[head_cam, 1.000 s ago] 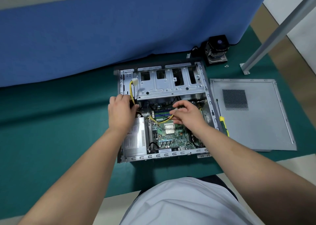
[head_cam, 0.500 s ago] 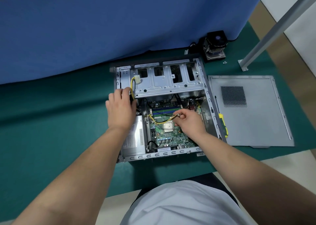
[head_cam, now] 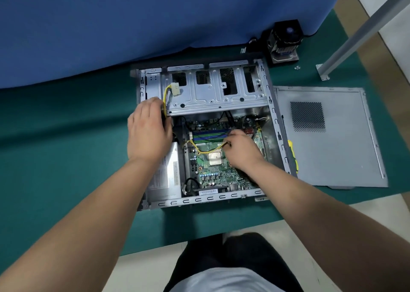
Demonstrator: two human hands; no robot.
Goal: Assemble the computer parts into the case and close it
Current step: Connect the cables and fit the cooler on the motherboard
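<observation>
The open computer case (head_cam: 269,118) lay on its side at the centre of the frame on a green mat (head_cam: 55,158), its motherboard (head_cam: 219,172) exposed. The right hand (head_cam: 243,151) pinched the end of a yellow cable (head_cam: 200,150) just above the processor (head_cam: 215,158) — fingers closed on it. The left hand (head_cam: 148,132) rested curled at the case's left edge; whether it held anything could not be told. The side panel (head_cam: 346,147) lay flat to the right, the cooler fan (head_cam: 285,40) at upper right.

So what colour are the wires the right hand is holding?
Yellow wires, pinched by the right hand, clearest in the head view.
</observation>
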